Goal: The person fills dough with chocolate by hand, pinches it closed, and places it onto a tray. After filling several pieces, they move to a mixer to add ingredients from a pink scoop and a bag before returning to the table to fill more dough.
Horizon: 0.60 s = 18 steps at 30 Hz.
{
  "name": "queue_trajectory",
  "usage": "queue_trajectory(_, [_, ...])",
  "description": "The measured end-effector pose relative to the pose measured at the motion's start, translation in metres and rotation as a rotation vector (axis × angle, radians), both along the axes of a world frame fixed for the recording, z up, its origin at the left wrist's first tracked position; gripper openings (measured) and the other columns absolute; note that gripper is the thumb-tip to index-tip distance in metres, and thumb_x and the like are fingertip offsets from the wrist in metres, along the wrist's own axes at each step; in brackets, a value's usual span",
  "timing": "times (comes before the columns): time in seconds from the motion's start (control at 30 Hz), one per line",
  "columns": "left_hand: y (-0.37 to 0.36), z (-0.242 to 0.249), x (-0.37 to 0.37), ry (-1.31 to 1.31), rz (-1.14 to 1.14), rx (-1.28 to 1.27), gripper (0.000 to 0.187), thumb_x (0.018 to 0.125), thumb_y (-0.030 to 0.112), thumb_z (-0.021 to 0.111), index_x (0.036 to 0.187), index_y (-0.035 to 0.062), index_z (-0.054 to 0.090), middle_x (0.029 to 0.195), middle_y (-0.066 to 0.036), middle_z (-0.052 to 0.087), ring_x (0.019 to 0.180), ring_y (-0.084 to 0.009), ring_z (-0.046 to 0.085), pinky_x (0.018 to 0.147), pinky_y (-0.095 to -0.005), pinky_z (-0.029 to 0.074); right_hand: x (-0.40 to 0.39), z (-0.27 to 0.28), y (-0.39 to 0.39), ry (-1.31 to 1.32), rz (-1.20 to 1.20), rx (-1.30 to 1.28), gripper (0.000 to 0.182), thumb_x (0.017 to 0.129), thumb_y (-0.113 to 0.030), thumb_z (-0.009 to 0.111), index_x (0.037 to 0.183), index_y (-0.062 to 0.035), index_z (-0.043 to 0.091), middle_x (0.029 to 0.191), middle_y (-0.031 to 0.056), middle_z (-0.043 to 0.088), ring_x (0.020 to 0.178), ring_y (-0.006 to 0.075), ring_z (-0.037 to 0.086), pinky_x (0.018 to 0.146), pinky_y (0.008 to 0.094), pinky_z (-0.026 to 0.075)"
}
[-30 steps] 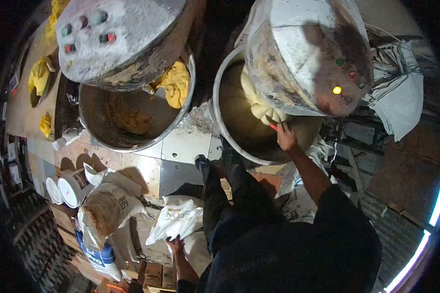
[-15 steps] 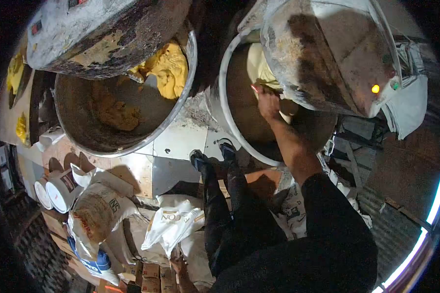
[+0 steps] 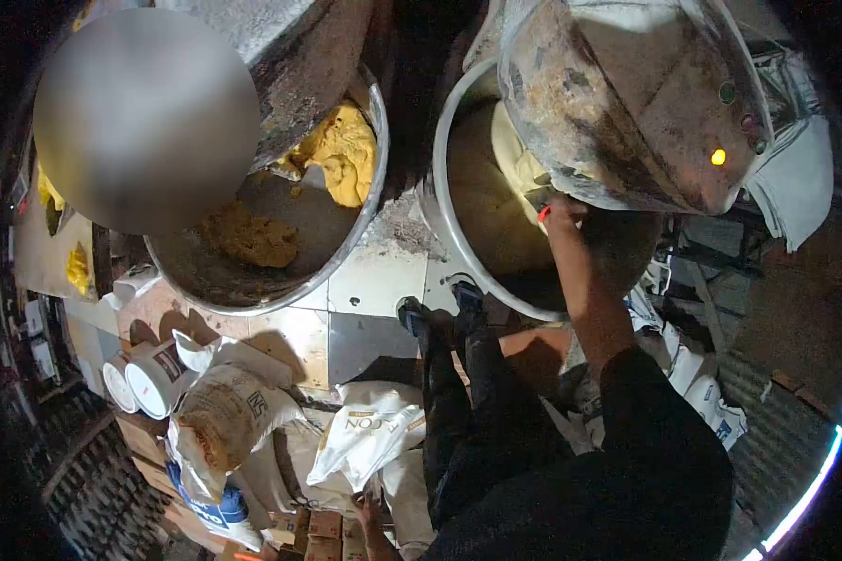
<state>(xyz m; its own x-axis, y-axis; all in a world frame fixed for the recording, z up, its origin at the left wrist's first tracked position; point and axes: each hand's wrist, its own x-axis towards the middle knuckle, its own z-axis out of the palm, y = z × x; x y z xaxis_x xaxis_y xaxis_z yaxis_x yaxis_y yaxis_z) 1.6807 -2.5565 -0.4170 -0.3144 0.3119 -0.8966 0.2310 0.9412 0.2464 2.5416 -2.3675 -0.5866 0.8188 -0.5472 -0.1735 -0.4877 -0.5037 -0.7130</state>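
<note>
Reaching down into the right-hand metal mixing bowl, my right hand is closed around a tool with a red handle. Its grey end lies against pale dough, which rests along the bowl wall under the mixer head. Low in the view, my left hand hangs beside the lower corner of a white printed sack. Its fingers are dark and small here, and I cannot tell if they grip the sack.
A second metal bowl on the left holds yellow dough beneath another mixer head. A round blur covers part of that side. White buckets, a brown printed sack and small boxes stand on the tiled floor.
My right hand has moved right and slightly down inside the bowl with the red-handled tool. The view has shifted, and a round blur now covers the upper left.
</note>
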Motion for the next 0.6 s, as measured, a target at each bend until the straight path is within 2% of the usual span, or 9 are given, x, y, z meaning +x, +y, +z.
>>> queue_trajectory(0.07, [-0.001, 0.002, 0.002, 0.0, -0.013, -0.007, 0.047, 0.082, 0.022, 0.068, 0.115, 0.0119, 0.038, 0.097, -0.012, 0.053, 0.069, -0.0213, 0.058, 0.054, -0.0355, 0.05, 0.003, -0.002, -0.032, -0.065, 0.188, 0.524, 0.022, 0.084, -0.009, 0.065, 0.103, -0.0045, 0.055, 0.09, 0.0044, 0.059, 0.071, 0.0192, 0.057, 0.062, 0.0342, 0.05])
queue_trajectory(0.13, [0.0, -0.001, 0.004, -0.014, -0.025, -0.004, 0.047, 0.082, 0.022, 0.069, 0.115, 0.0128, 0.037, 0.097, -0.011, 0.053, 0.069, -0.0213, 0.058, 0.054, -0.0359, 0.05, -0.009, 0.074, -0.057, 0.386, 0.489, 1.073, 0.019, 0.084, -0.009, 0.066, 0.098, -0.0055, 0.054, 0.082, 0.0034, 0.057, 0.066, 0.0183, 0.055, 0.06, 0.0338, 0.049])
queue_trajectory(0.27, [0.007, -0.003, 0.016, -0.045, -0.042, 0.017, 0.047, 0.082, 0.023, 0.069, 0.115, 0.0145, 0.037, 0.097, -0.011, 0.054, 0.068, -0.0213, 0.058, 0.055, -0.0367, 0.051, -0.052, 0.148, -0.07, 0.447, 0.297, 1.157, 0.015, 0.085, -0.002, 0.06, 0.097, -0.0094, 0.053, 0.075, 0.0017, 0.054, 0.066, 0.018, 0.055, 0.06, 0.0331, 0.048])
queue_trajectory(0.3, [0.01, -0.002, 0.019, -0.05, -0.045, 0.022, 0.047, 0.082, 0.023, 0.069, 0.115, 0.015, 0.037, 0.097, -0.011, 0.054, 0.068, -0.0213, 0.058, 0.055, -0.0369, 0.051, -0.057, 0.141, -0.061, 0.233, 0.462, 1.304, 0.02, 0.085, -0.001, 0.059, 0.101, -0.011, 0.052, 0.082, 0.0012, 0.056, 0.073, 0.0187, 0.057, 0.064, 0.0337, 0.048])
queue_trajectory(0.33, [0.014, -0.003, 0.025, -0.061, -0.054, 0.034, 0.047, 0.082, 0.023, 0.069, 0.115, 0.0154, 0.037, 0.097, -0.011, 0.054, 0.068, -0.0213, 0.058, 0.055, -0.0371, 0.051, -0.054, 0.13, -0.04, 0.205, 0.291, 1.148, 0.027, 0.085, -0.002, 0.061, 0.107, -0.0146, 0.053, 0.095, 0.0003, 0.057, 0.083, 0.0179, 0.056, 0.069, 0.0343, 0.048])
queue_trajectory(0.37, [0.018, 0.005, 0.036, -0.038, 0.006, 0.032, 0.045, 0.082, 0.026, 0.071, 0.113, 0.0146, 0.041, 0.095, -0.009, 0.057, 0.07, -0.0194, 0.059, 0.056, -0.0335, 0.05, -0.039, 0.09, -0.029, 0.145, 0.305, 1.145, 0.031, 0.084, -0.004, 0.063, 0.111, -0.0159, 0.053, 0.1, -0.0005, 0.056, 0.087, 0.0174, 0.054, 0.07, 0.0352, 0.048])
queue_trajectory(0.43, [0.012, 0.007, 0.04, -0.033, 0.005, 0.035, 0.045, 0.082, 0.025, 0.071, 0.113, 0.0139, 0.041, 0.094, -0.009, 0.057, 0.069, -0.0193, 0.059, 0.055, -0.0333, 0.05, -0.022, 0.053, -0.019, 0.161, 0.36, 1.094, 0.036, 0.084, -0.006, 0.065, 0.116, -0.0169, 0.052, 0.105, -0.0012, 0.055, 0.09, 0.0168, 0.053, 0.071, 0.0364, 0.047])
queue_trajectory(0.6, [-0.009, 0.013, 0.045, -0.038, -0.03, 0.026, 0.044, 0.082, 0.024, 0.07, 0.113, 0.0124, 0.041, 0.093, -0.01, 0.058, 0.067, -0.019, 0.059, 0.054, -0.0327, 0.05, 0.005, 0.07, -0.078, 0.507, 0.488, 0.791, 0.04, 0.083, -0.016, 0.07, 0.118, -0.0158, 0.053, 0.102, -0.0007, 0.055, 0.088, 0.017, 0.052, 0.071, 0.0381, 0.047])
